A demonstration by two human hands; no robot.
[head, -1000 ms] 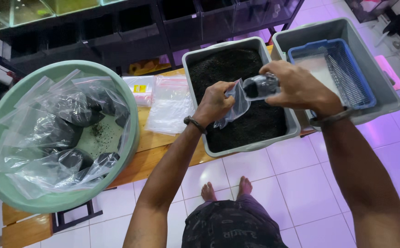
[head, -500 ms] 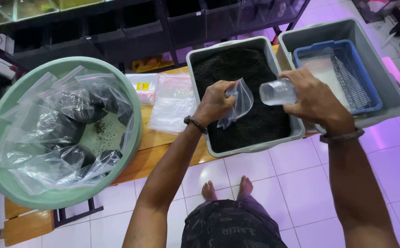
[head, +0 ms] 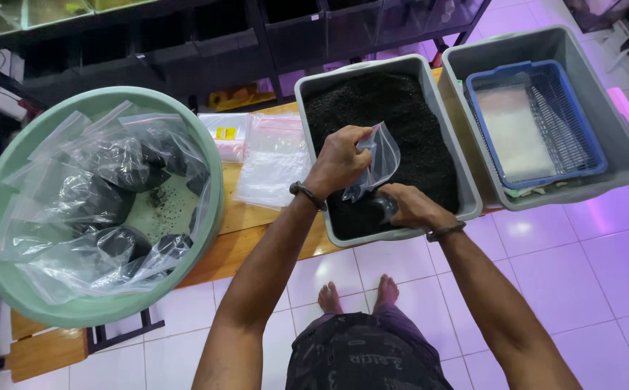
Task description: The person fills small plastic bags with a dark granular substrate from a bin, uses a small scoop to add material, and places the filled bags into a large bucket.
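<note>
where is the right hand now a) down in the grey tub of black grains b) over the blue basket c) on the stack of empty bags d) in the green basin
a: the right hand is low in the grey tub, on the black grains, under the clear bag that the left hand holds.

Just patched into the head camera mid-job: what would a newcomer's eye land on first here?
Dead centre, the left hand holds a small clear plastic bag above a grey tub of black granules, while the right hand digs into the granules with a small cup that is mostly hidden. At far left, a big pale green basin holds filled clear bags. At right, a blue basket sits inside a second grey tub.
</note>
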